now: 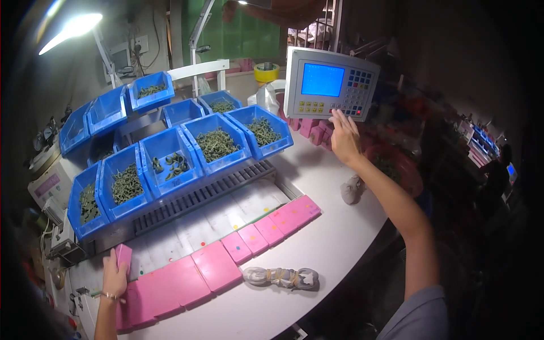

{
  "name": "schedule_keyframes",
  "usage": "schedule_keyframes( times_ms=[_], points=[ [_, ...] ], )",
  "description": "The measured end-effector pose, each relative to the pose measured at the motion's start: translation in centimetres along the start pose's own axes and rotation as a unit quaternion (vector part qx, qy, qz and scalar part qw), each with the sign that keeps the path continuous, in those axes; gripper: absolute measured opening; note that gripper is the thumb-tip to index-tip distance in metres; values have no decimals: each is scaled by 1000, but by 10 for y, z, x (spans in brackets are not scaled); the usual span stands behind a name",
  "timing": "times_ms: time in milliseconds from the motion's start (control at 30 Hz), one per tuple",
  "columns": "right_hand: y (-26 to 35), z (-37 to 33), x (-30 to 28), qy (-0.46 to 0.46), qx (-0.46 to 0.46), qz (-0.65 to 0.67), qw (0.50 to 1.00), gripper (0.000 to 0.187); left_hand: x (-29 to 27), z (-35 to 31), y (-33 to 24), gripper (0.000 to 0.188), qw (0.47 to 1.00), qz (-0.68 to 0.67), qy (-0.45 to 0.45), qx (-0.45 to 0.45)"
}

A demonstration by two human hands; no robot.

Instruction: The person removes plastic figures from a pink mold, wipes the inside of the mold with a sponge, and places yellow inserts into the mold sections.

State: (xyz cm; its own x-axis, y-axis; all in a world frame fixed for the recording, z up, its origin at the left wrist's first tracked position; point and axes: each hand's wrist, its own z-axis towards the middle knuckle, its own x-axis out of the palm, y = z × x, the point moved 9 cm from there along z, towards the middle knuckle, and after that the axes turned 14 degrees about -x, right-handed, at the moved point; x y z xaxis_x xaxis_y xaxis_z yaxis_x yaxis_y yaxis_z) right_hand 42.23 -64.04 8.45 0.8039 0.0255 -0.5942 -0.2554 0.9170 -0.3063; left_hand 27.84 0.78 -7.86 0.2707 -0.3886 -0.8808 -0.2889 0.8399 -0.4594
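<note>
At the lower left my left hand (113, 277) is closed round a small pink block (123, 256), held at the left end of a row of pink blocks. Up at the right, my right hand (344, 139) reaches to the control panel (292, 85), which has a lit blue screen (322, 79). Its fingertips are at the lower keys, with the fingers stretched out and nothing held. Whether a key is pressed I cannot tell. Large flat pink blocks (216, 266) and smaller pink blocks (269, 229) with coloured dots line the front of the white work surface.
Blue bins (218, 144), several with small green pieces, stand above a slotted metal rail (209, 190). A grey banded bundle (280, 277) lies near the table's front edge; another grey bundle (351, 190) sits below my right forearm. A lamp (73, 31) shines at upper left.
</note>
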Motion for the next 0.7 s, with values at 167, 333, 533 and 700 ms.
schedule_keyframes(
  times_ms=[167,333,533,700],
  points=[
    [9,3,12,27,-52,-82,995,35,-19,-68,-12,52,953,-263,133,-65],
    [-3,-4,8,-10,-34,17,999,39,-34,-107,-19,47,836,-485,225,-124],
    [-181,-47,2,-352,234,297,856,35,-70,-150,16,42,808,-533,106,-229],
    [-188,-45,62,-240,304,576,720,18,-86,-194,47,41,799,-561,67,-205]
  ],
)
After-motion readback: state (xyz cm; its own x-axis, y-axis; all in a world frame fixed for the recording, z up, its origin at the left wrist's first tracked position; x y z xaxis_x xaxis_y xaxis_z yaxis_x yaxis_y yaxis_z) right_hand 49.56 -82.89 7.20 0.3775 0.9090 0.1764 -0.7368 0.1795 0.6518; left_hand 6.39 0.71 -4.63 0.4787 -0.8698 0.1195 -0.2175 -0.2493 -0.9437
